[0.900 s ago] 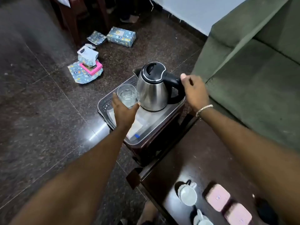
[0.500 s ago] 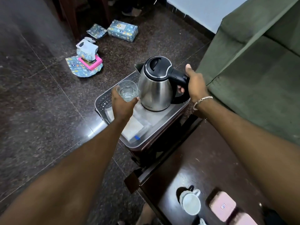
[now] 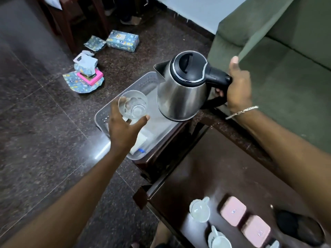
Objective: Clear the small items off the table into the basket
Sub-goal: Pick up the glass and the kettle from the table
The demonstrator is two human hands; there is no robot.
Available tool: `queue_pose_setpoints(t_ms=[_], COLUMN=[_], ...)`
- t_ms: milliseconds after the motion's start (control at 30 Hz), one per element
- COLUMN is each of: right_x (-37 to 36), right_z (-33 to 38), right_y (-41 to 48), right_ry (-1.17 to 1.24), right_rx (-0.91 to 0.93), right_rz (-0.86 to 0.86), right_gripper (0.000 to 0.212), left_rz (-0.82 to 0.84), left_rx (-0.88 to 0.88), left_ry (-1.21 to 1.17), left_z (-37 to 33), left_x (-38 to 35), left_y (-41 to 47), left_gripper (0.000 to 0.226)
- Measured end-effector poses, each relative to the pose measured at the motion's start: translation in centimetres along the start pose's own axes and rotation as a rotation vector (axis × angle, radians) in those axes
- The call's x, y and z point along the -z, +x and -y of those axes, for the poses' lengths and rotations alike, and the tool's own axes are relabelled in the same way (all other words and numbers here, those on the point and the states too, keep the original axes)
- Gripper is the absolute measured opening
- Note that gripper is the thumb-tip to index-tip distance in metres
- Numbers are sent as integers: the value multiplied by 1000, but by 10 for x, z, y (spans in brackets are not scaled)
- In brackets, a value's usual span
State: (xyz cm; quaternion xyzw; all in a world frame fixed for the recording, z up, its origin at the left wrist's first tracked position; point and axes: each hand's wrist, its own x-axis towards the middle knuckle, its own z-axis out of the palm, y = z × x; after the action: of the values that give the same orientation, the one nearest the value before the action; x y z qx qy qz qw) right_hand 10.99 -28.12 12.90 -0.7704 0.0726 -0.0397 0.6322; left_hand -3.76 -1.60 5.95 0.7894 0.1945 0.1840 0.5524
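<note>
Dark wood tabletop (image 3: pixel 223 167) runs off the near edge, cutting off two pink tins (image 3: pixel 233 211) and white cups (image 3: pixel 199 211). Grey basket (image 3: pixel 143 83), far left, is half hidden by the steel kettle (image 3: pixel 182 92), gripped at its handle by right hand (image 3: pixel 238 86) fingers. Left hand (image 3: pixel 123 129) fingers clasp a clear glass (image 3: pixel 133 106) over the basket.

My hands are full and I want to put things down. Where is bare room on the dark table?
The dark table is bare across its far stretch, between the basket and the white cups. Its near end is crowded: cups, two pink boxes and a black thing sit close together.
</note>
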Motion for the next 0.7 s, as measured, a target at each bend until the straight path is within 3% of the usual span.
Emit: queue_pose_setpoints(t_ms=[267, 467, 600, 700], right_x=[183, 301, 358, 385], right_z=[32, -6, -37, -59], right_y=[-42, -71, -88, -95], right_ry=[-158, -482, -639, -791], right_rx=[66, 25, 32, 19], right_rz=[-109, -114, -75, -92], right_gripper=[71, 78, 75, 85], left_rz=[374, 678, 815, 900], left_rx=[-112, -120, -115, -102], left_ry=[37, 57, 121, 169], left_z=[-40, -18, -5, 4], left_x=[-99, -206, -261, -290], left_y=[-85, -165, -211, -233], left_gripper=[81, 78, 78, 78])
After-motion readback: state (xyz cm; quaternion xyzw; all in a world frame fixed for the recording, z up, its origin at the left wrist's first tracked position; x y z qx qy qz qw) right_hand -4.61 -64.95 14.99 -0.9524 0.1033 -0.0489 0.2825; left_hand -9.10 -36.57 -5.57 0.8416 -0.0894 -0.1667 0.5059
